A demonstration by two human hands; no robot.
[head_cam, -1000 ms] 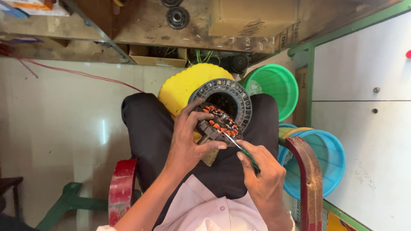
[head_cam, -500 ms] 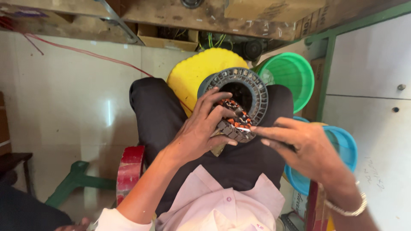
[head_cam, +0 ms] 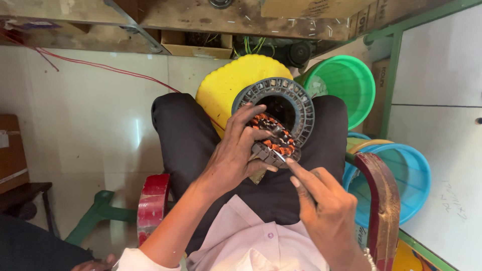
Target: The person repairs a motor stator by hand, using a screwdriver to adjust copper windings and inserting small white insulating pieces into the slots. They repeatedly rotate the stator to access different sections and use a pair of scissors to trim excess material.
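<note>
Left hand (head_cam: 236, 155) clamped on grey motor stator (head_cam: 276, 120) over lap, right hand (head_cam: 324, 206) fingers together, fingertip touching copper windings (head_cam: 273, 138), yellow basin (head_cam: 226, 88) far behind

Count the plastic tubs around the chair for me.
3: a yellow tub beyond the knees, a green tub right of it, a blue tub beside the red armrest. More may be hidden.

Small motor-repair workshop. A grimy, scarred wooden workbench (head_cam: 211, 17) spans the top, loose red and green wires (head_cam: 251, 46) beneath it. A round grey slotted metal motor stator with copper windings (head_cam: 281, 118) sits below the bench, colourful plastic tubs (head_cam: 341, 85) beside it.
</note>
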